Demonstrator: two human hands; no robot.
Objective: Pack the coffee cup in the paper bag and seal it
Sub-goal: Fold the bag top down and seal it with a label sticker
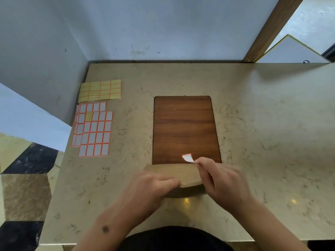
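Beige marbled countertop (pixel 253 133) across most of the view, set into a corner of pale walls. Inset dark wooden panel (pixel 184 127) at its centre. White label sheets with orange borders (pixel 93 129) stacked near the left edge, a yellow label sheet (pixel 100 90) just beyond them. Brown paper bag (pixel 183 173) at the near end of the panel, top folded over — coffee cup not visible, whether inside cannot be told. Left hand (pixel 154 185) resting on the bag's folded top, fingers fairly straight, pressing it down. Right hand (pixel 223 180) beside the bag's right end, fingertips pinching a small white sticker (pixel 187 158) with an orange edge — curled upward, above the bag's far edge.
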